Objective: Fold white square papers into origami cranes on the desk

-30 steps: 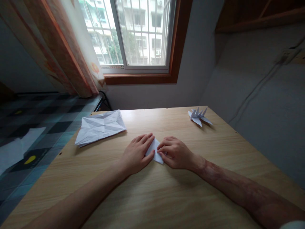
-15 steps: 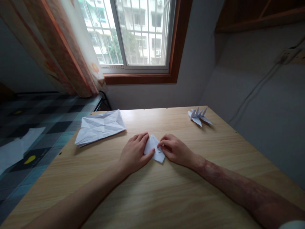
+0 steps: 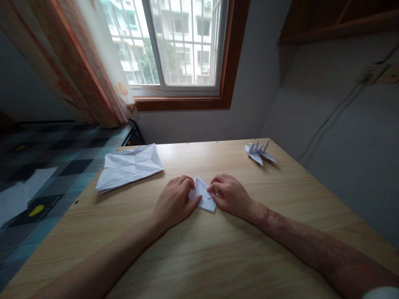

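Note:
A small piece of folded white paper (image 3: 203, 199) lies on the wooden table (image 3: 199, 253), between both hands. From the left, my left hand (image 3: 176, 198) grips its edge, thumb on top of the paper and the other fingers curled at its side. My right hand (image 3: 231, 194) pinches a flap at the right side with thumb and forefinger. The fingers partly cover the paper's side edges. Its pointed top faces away from me.
Creased white sheets (image 3: 131, 168) lie at the table's back left. A folded paper figure with several points (image 3: 259, 153) stands at the back right. Beyond the left edge is a checked bed (image 3: 71, 166) with more paper (image 3: 40, 182). A window (image 3: 187, 50) is behind.
My left fingers have curled more at the paper's left side. The right hand has shifted slightly right with the flap. The whole view has moved a little.

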Available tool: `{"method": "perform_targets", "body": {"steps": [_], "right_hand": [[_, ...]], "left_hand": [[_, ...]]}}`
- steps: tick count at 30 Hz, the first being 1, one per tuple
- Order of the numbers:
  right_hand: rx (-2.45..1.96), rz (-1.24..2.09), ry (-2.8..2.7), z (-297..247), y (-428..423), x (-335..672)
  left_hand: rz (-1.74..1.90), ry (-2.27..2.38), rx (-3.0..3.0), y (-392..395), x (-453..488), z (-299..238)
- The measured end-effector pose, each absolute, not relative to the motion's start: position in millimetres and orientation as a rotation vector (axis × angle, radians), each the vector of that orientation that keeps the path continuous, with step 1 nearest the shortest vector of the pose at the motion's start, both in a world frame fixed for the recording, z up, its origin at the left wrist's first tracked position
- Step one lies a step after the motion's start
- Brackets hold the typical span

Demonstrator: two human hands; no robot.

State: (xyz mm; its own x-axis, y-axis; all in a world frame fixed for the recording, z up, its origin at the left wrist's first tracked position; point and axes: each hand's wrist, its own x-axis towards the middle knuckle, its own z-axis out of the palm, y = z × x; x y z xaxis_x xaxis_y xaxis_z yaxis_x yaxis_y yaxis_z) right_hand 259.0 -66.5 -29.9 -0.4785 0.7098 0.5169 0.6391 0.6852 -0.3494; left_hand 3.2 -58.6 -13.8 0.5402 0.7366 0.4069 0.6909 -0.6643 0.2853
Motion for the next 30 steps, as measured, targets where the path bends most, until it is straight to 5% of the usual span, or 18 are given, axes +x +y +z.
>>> {"method": "perform_targets", "body": {"steps": [12, 21, 30], "right_hand": [[-1.015, 0.134, -2.224, -32, -66, 259], [-0.953, 0.209, -2.195, -34, -65, 260], [-0.942, 0.21, -2.224, -33, -65, 261]], "left_hand": [[0.837, 0.841, 2.597, -63, 5, -15], [0.801, 0.968, 2.63, -53, 2, -27], [0.364, 0.981, 2.756, -53, 0, -22]]}}
